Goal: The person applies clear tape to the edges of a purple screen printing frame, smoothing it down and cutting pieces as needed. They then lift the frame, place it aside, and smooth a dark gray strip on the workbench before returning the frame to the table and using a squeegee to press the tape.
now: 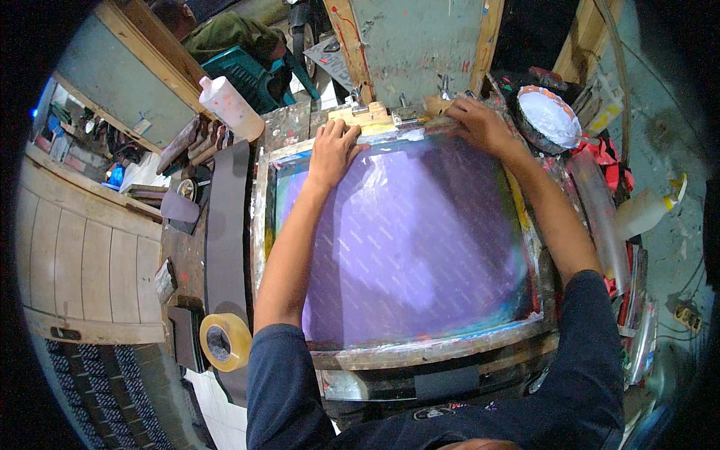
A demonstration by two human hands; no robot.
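Nearest the camera is the person's dark shirt, its short sleeves at either side of a paint-stained wooden frame that lies flat on the bench. The frame surrounds a purple panel with rows of small pale marks, brightly lit near its middle and shadowed toward the upper right. The left hand rests at the frame's far edge, fingers bent and slightly apart, just beside a pale wooden block. The right hand reaches the far right corner, fingers curled down; whether either hand pinches anything, I cannot tell. Right of that hand sits a bowl of white paste. On the left, a long dark strip runs beside the frame, with a roll of tape near its lower end and a stained white bottle beyond its far end. Farther back, another person sits on a green chair.
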